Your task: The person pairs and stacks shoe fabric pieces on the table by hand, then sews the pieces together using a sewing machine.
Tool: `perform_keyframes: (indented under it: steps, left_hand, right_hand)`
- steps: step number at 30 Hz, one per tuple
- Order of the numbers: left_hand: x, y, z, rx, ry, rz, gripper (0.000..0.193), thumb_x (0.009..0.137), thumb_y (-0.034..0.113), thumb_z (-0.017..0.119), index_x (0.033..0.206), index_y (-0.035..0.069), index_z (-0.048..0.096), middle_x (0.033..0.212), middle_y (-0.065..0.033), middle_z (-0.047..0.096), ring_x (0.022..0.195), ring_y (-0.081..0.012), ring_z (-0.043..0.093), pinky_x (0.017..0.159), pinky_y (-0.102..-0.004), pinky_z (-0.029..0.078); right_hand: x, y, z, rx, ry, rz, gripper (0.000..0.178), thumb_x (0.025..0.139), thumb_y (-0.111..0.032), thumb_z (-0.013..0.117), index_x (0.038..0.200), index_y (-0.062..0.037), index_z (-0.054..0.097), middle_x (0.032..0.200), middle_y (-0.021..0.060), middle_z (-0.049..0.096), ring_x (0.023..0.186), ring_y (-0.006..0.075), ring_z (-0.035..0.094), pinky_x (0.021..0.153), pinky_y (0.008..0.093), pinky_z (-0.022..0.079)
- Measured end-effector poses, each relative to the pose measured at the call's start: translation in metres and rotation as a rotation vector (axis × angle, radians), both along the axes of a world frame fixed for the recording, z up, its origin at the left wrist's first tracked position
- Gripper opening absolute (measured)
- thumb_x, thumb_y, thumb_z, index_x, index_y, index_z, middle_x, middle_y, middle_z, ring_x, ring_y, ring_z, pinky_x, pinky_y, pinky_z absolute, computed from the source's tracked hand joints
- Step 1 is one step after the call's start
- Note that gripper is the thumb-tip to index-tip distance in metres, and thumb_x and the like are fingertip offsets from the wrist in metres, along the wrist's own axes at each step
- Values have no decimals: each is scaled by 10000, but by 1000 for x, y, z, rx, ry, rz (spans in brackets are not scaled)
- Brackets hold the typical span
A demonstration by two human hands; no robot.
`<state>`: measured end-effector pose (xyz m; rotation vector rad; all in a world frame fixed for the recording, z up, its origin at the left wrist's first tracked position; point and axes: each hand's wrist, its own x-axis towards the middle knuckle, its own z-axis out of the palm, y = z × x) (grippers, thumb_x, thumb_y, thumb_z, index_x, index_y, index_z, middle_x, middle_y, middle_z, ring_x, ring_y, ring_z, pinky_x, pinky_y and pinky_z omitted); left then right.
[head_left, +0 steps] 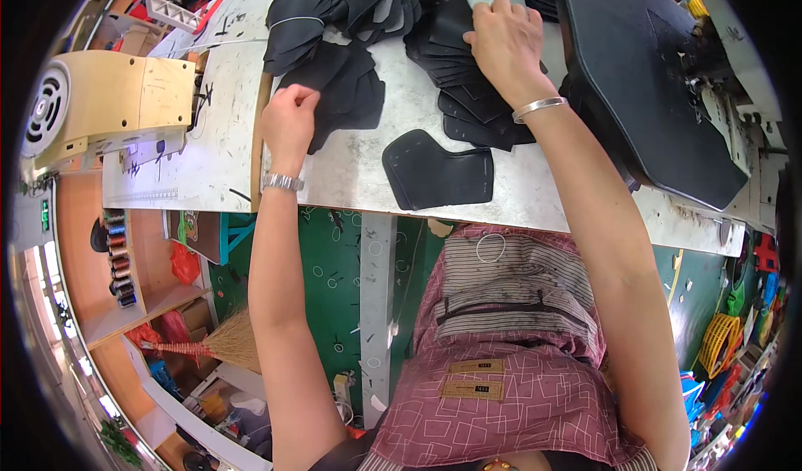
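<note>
My left hand (pixel 290 129) is at the left edge of a loose pile of flat black cut pieces (pixel 355 95). Its fingers are curled in and the fingertips are hidden, so what they pinch cannot be made out. Farther right, my right hand (pixel 507 49) rests over a fanned stack of black pieces (pixel 468 95), its thumb apart from the fingers. A single black piece (pixel 439 170) with a notched upper edge lies flat by itself near the table's front edge, between my forearms.
Behind my left hand sits a bundle tied with a band (pixel 296 24), beside more black pieces (pixel 376 3). A cream sewing machine (pixel 117 99) stands at the left. A large black padded board (pixel 643 87) takes up the right of the white table (pixel 334 179).
</note>
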<state>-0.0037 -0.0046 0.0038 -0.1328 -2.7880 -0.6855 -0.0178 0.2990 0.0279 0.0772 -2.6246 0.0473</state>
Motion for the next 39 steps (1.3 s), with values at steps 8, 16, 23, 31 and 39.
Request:
perform_keyframes:
  steps: [8,16,23,31,39]
  left_hand:
    - [121,51,9,0,268,-688,199,726,21,665,921,52,638,953,-91,664,901,-265,623,791,-346,489]
    - [156,68,26,1346,-487,-274,742,753,-43,659,1384,43,279,1027,-102,636,951,-147,589,830,-285,483]
    - [138,62,14,1018,-454,-86,688,848,14,615,1410,42,219,743,-25,611,644,-66,551,600,-195,442]
    - [123,65,7,718,-551,-44,693,821,18,633,1397,25,248,619,-10,534,558,-67,541,526,-197,460]
    - [121,67,8,640,-547,-31,696,806,32,642,1387,12,260,608,-13,553,548,-70,546,520,-200,459]
  right_hand:
    - [60,-20,43,-693,-67,315,173,810,-172,649,864,-8,643,730,151,654,659,250,644,631,336,503]
    - [149,-7,25,-1175,-862,596,200,787,-50,709,975,9,675,846,11,655,778,58,590,718,221,487]
    - [153,-7,-7,-1527,-776,133,408,783,-9,661,1158,-33,502,765,53,615,676,93,587,639,237,481]
    - [150,-17,-21,-1141,-567,48,349,756,0,669,1045,-46,477,707,75,630,619,185,633,582,291,493]
    - [153,-21,-25,-1020,-452,102,287,755,1,657,971,-48,475,689,79,615,620,209,637,581,317,501]
